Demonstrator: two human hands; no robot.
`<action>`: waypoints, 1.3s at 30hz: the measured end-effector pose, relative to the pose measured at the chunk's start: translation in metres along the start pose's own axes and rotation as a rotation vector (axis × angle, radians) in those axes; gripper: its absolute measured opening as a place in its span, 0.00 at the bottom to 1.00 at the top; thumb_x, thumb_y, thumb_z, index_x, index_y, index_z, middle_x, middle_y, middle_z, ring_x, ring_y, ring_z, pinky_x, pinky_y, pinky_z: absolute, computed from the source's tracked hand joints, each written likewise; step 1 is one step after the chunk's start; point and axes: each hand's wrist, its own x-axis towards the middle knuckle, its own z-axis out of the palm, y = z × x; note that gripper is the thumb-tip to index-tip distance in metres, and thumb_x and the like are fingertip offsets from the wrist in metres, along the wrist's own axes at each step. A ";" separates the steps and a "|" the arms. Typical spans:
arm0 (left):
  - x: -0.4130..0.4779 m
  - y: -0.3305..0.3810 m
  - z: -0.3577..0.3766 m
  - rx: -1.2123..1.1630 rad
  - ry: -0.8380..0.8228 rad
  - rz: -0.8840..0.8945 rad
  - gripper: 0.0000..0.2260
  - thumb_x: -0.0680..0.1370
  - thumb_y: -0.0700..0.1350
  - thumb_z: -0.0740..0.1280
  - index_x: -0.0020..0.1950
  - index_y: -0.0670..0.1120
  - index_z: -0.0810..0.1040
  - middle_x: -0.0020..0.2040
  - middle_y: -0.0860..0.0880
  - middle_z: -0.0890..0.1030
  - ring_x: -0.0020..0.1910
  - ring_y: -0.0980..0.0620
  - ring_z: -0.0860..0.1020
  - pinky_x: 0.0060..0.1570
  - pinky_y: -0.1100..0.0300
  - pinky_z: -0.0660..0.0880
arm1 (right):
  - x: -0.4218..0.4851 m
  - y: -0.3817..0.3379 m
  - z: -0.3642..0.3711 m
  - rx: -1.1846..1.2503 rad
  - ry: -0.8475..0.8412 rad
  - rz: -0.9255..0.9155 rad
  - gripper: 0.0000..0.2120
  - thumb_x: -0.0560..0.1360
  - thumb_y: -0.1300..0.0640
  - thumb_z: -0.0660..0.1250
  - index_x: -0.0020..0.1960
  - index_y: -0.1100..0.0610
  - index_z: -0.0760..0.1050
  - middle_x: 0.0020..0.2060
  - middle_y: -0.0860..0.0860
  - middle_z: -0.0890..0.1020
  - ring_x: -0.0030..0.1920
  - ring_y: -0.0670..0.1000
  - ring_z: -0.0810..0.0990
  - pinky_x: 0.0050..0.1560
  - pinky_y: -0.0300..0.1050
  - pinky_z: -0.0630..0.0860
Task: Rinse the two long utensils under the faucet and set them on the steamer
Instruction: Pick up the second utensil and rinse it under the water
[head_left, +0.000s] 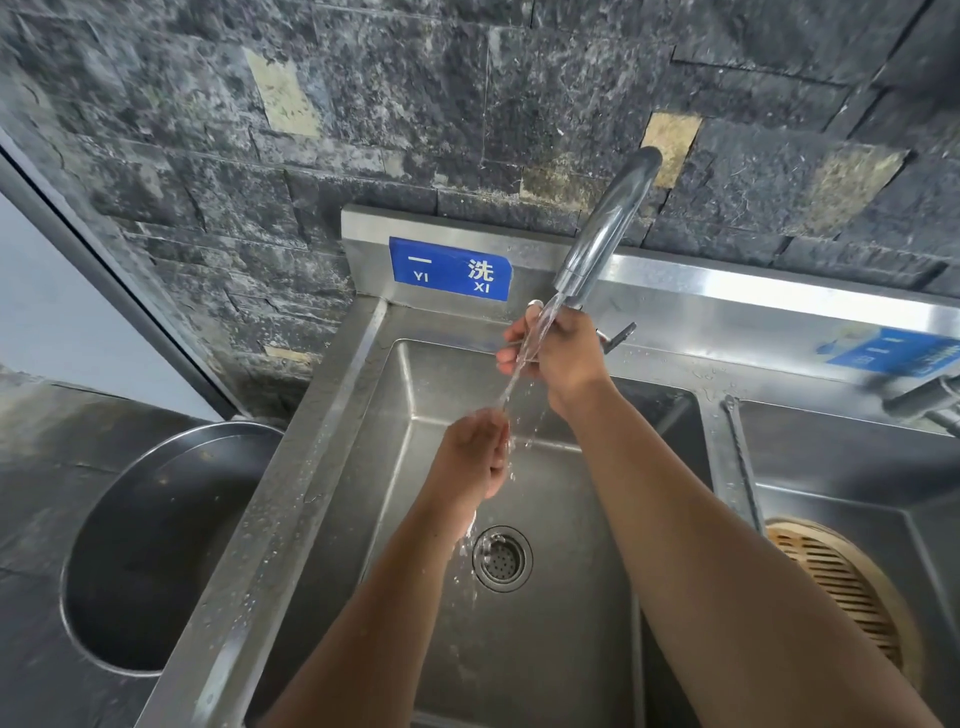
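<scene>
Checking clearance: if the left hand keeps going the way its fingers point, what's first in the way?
Probably the right hand. The left hand points up along the utensils, which it already grips under the faucet stream. Depth is uncertain.

1. Water runs from the faucet (605, 228) into the left steel sink (545, 649).
2. The right hand (558, 353) is closed around the upper ends of the thin utensils (519, 371), right under the spout.
3. The left hand (475, 452) grips lower down in the stream; the utensils slant between both hands.
4. The drain (502, 558) sits below them.
5. A bamboo steamer (847, 587) lies in the right basin.
6. A dark round basin (156, 551) stands left of the sink.
</scene>
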 end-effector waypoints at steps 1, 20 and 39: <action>-0.001 -0.003 -0.003 0.013 -0.014 -0.004 0.19 0.85 0.44 0.54 0.33 0.47 0.67 0.27 0.51 0.60 0.23 0.56 0.55 0.22 0.66 0.53 | 0.002 -0.001 -0.001 -0.007 0.007 -0.002 0.13 0.82 0.65 0.56 0.41 0.62 0.75 0.27 0.51 0.82 0.26 0.54 0.83 0.30 0.47 0.81; -0.021 -0.046 -0.042 0.057 -0.074 0.002 0.15 0.81 0.53 0.61 0.38 0.47 0.72 0.28 0.50 0.67 0.24 0.54 0.61 0.24 0.60 0.53 | 0.010 -0.019 0.003 0.014 0.045 -0.041 0.16 0.82 0.60 0.60 0.38 0.64 0.75 0.34 0.60 0.81 0.28 0.57 0.81 0.33 0.54 0.83; -0.015 -0.031 0.051 0.357 -0.226 -0.084 0.04 0.82 0.38 0.62 0.52 0.37 0.73 0.47 0.37 0.83 0.44 0.40 0.85 0.44 0.48 0.81 | -0.020 -0.004 -0.140 -0.034 0.122 -0.078 0.13 0.84 0.60 0.59 0.49 0.63 0.79 0.31 0.55 0.76 0.28 0.49 0.77 0.34 0.47 0.83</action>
